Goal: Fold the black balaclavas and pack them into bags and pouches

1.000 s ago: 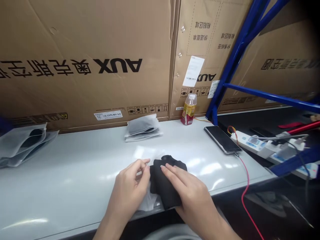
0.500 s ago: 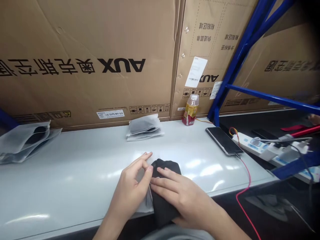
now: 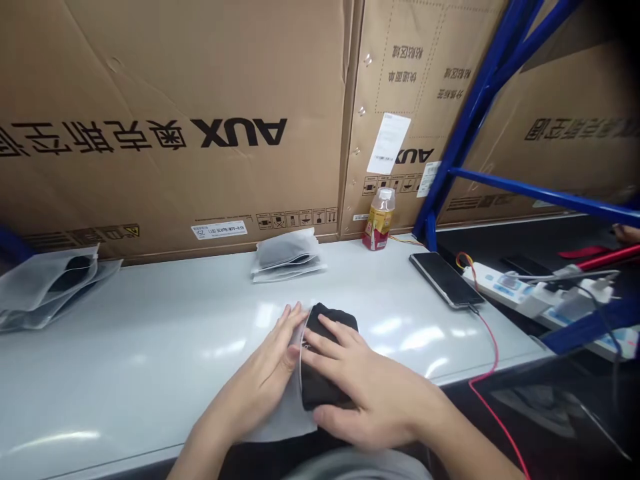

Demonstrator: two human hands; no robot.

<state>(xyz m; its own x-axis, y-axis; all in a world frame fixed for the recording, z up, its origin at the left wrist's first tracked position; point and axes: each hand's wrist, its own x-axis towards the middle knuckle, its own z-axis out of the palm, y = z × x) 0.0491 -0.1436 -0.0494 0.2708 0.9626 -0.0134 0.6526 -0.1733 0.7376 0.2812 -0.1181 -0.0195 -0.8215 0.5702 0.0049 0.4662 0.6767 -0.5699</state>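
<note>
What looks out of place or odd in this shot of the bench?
The AUX cartons behind the white bench appear to stand upside down: their printed lettering reads inverted. Nothing else clearly stands out.

Bright, even light, likely overhead. Glare streaks on the white bench top [image 3: 410, 339] right of the right hand [image 3: 380, 393]. Far right corner goes dark; blue rack upright [image 3: 465, 127] bows near the frame edge.

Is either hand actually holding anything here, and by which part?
The right hand lies spread over the top of the black fabric bundle, pressing rather than gripping. The left hand is against the edge of the white translucent bag; any pinch cannot be told.
</note>
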